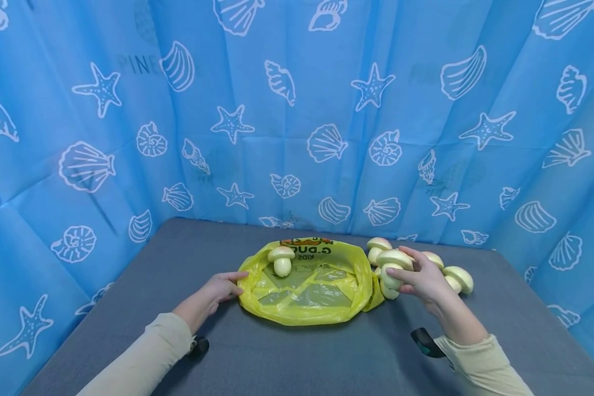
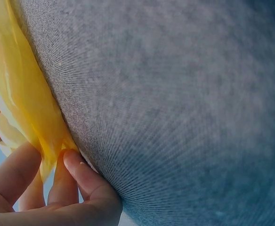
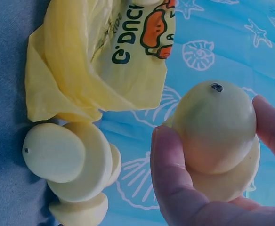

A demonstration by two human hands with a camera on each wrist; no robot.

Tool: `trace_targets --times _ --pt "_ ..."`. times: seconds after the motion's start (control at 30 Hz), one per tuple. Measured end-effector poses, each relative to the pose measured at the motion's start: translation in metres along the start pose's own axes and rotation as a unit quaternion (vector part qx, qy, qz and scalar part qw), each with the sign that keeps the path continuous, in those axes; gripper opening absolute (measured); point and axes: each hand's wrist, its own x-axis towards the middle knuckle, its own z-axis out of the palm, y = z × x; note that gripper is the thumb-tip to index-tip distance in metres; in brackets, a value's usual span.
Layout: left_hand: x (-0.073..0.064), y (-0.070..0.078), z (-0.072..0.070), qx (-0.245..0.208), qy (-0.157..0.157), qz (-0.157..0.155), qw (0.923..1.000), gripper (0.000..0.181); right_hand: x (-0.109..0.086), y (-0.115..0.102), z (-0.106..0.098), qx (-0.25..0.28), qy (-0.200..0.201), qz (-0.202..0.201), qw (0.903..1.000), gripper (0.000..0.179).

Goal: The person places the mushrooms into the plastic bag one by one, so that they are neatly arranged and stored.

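A yellow plastic bag [image 1: 302, 314] lies with its mouth spread wide, and one pale toy mushroom [image 1: 281, 265] is inside toward its back left. My left hand [image 1: 218, 288] pinches the bag's left rim; the left wrist view shows thumb and fingers on the yellow plastic [image 2: 31, 101]. Just past the bag's right end, my right hand [image 1: 429, 281] grips another mushroom [image 3: 215, 125] between thumb and fingers, its rounded stem end facing the wrist camera. Several more mushrooms [image 1: 459, 279] lie on the table around and behind that hand, partly hidden by it.
A grey cloth-covered table [image 1: 297, 357] lies under everything. Behind and at both sides hangs a blue curtain [image 1: 287, 165] with white shells and starfish. Dark wrist devices show near both cuffs, such as the right one [image 1: 427, 342].
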Motion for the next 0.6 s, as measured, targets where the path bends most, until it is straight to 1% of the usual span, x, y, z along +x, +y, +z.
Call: trace_targets --times 0.13,0.3,0.6 --pt "0.001 0.000 0.000 -0.001 0.000 0.000 1.0000 0.051 0.000 -0.003 0.003 0.006 -0.001 0.004 1.0000 0.085" --pt "0.000 0.001 -0.002 0.001 -0.003 0.000 1.0000 0.051 0.002 -0.006 0.009 0.030 -0.004 0.001 0.9996 0.084" --pt "-0.001 0.000 0.000 0.004 -0.005 0.006 1.0000 0.050 0.005 -0.012 0.017 0.072 -0.025 -0.005 0.9971 0.082"
